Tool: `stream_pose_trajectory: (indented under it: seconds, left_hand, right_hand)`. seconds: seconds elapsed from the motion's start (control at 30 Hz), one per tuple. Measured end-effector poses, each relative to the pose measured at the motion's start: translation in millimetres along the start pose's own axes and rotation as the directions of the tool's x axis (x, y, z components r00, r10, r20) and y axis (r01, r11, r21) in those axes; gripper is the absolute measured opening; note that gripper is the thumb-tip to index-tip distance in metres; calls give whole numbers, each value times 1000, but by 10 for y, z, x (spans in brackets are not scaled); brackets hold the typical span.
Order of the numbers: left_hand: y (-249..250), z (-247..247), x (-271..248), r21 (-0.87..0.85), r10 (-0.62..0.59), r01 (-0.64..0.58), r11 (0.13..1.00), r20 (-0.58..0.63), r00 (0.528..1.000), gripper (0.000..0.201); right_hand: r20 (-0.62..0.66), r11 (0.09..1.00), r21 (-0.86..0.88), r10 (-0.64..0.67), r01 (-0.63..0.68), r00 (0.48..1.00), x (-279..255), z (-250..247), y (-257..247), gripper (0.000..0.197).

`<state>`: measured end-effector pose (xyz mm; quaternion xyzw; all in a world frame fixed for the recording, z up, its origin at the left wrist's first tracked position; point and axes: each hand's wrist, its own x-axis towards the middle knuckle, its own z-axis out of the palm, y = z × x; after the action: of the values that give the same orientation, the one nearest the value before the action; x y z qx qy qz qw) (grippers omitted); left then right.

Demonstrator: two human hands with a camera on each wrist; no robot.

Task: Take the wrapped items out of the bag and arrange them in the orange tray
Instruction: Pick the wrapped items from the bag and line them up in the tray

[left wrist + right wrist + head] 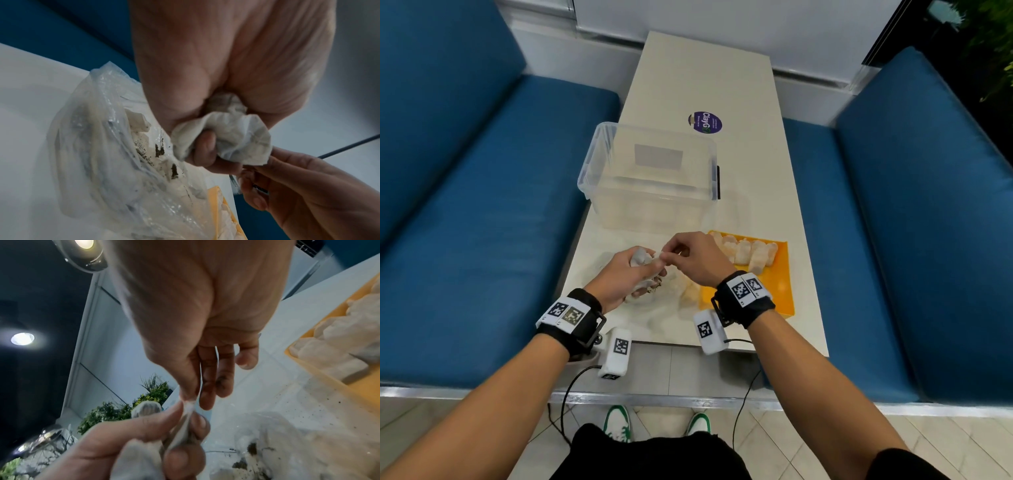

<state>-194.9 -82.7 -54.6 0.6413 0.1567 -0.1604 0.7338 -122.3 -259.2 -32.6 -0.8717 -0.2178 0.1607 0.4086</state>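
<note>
My left hand (pixel 645 270) grips a crumpled white wrapped item (pixel 230 129) just above the clear plastic bag (pixel 667 301), which lies on the table with more white items and dark crumbs inside. My right hand (pixel 671 253) pinches the item's twisted tip (pixel 190 404) between thumb and forefinger, its other fingers hanging straight. The orange tray (pixel 779 284) sits right of the bag, with a row of several wrapped items (pixel 750 255) along its far side. In the left wrist view, the bag (pixel 107 162) lies beside the tray's corner (pixel 214 199).
An empty clear plastic bin (pixel 650 171) stands on the white table (pixel 756 154) just beyond the hands. A round purple sticker (pixel 705 122) lies farther back. Blue bench seats (pixel 482 222) flank the table on both sides. Dark specks dot the table near the bag.
</note>
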Motion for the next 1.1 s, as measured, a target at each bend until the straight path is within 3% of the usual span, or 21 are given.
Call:
stream_pose_trajectory:
  seconds: [0.2,0.5,0.67,0.77,0.9,1.1]
  left_hand:
    - [-83,-109,7,81,21,-16,997,-61,998,27]
    - [-101,-83,-1,220,72,-57,974,-63,995,28]
    - [-102,-61,7,191,29,-11,981,-90,996,27]
    - [-110,-75,33,181,17,7,983,-127,992,24]
    - [-126,-104,81,125,-4,24,992,-158,987,22]
    - [-165,-88,127,111,-9,27,993,-155,988,20]
  right_hand:
    - [-129,999,20,-35,38,991,39,-30,-92,3]
    - [-141,991,-84,-113,102,984,-7,-15,-144,3]
    - [-208,984,-159,-110,77,972,-115,-248,-21,5]
    - [-238,984,-177,-50,7,970,-242,-545,224,6]
    - [-210,946,-263,137,-191,968,-446,-947,671,3]
    - [-147,776,-507,352,-376,924,-620,-1215,1257,14]
